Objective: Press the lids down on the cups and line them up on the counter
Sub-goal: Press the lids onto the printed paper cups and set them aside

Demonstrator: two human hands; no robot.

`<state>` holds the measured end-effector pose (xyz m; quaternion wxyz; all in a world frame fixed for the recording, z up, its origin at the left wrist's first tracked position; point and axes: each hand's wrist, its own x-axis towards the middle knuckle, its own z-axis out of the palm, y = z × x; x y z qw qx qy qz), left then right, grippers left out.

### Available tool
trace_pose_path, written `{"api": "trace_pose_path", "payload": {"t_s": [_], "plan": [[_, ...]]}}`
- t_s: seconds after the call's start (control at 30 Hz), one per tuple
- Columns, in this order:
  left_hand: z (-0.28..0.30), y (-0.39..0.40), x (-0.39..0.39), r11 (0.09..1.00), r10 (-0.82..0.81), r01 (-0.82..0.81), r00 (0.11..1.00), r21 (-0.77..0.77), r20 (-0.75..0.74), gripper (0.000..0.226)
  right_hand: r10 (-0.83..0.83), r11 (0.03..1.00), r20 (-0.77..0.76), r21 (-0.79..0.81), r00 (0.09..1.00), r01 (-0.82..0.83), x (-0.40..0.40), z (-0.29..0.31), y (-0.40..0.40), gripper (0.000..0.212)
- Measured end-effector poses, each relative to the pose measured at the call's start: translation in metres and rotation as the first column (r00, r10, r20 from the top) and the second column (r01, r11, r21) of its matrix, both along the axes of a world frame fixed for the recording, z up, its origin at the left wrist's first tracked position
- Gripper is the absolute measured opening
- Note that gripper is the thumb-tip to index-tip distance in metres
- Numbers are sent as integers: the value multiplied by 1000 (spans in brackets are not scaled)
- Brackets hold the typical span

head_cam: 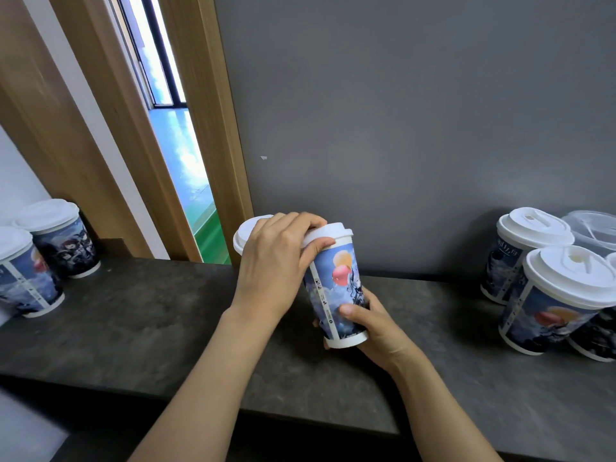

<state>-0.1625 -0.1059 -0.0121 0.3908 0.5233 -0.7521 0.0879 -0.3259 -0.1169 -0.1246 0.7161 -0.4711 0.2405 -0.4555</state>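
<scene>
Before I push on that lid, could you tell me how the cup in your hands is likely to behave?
The cup is tall, narrow-based and held tilted above the counter, so probably tippy once set down. It looks like thin paper, likely to dent under a hard squeeze. Its lid may flex when pressed.

You've got a dark stone-look counter w/ two lidded cups standing at its left end & a cluster of lidded cups at right.
</scene>
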Motion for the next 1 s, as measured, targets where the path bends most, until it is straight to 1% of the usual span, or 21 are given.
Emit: {"api": "trace_pose_path", "payload": {"t_s": [0.03,0.07,0.13,0.2,0.27,0.33,0.4,0.47,0.5,0.53,0.57,0.63,0.67,0.73,0.8,0.87,0.93,1.0], "plan": [[1,0,1,999,-38,40,998,34,-45,34,-19,1000,15,-10,1000,19,0,0,0,72],[2,-1,2,993,-85,93,990,68,-108,36,-3,1000,58,-6,998,3,-2,1,0,73],[3,-2,5,974,-164,194,960,114,-225,35,112,993,186,4,976,-114,-5,2,1,72],[2,-2,9,957,-198,248,938,151,-284,34,263,963,310,-20,914,-270,-9,4,1,68],[1,-1,11,945,-206,267,934,186,-293,33,394,914,402,-80,826,-397,-12,7,0,65],[-1,-1,11,942,-209,273,931,194,-298,31,468,877,446,-124,763,-465,-13,9,0,65],[-2,-1,10,947,-204,264,934,181,-292,29,482,866,458,-120,746,-486,-13,8,-1,70],[-1,-1,9,961,-178,223,950,160,-258,28,476,864,462,-87,749,-495,-15,3,-3,76],[0,0,9,970,-162,198,958,143,-235,27,458,871,457,-61,762,-487,-15,2,-4,75],[1,0,9,978,-144,171,968,121,-207,27,425,889,433,-35,795,-456,-15,1,-4,71],[2,1,9,985,-122,140,978,100,-171,27,364,921,379,-10,851,-390,-13,0,-5,66],[4,3,10,996,-62,67,995,60,-82,26,161,985,213,22,964,-169,-6,-2,-5,67],[5,5,9,999,-30,32,999,38,-43,27,52,998,141,21,989,-55,-3,-3,-7,71],[6,7,7,1000,4,-5,1000,-5,-6,27,-92,996,75,-12,993,93,0,-6,-9,75],[7,8,4,1000,1,-2,1000,-29,-25,27,-130,991,65,-34,989,133,0,-5,-8,74],[8,7,3,999,-27,25,998,-28,-64,29,-120,992,60,-36,991,122,-2,-3,-7,74],[9,5,5,995,-97,98,989,8,-108,30,-91,995,71,-31,993,93,-2,-2,-5,78],[10,3,9,976,-198,210,963,51,-181,32,-58,998,99,-4,993,59,-3,-1,-4,76]]}}
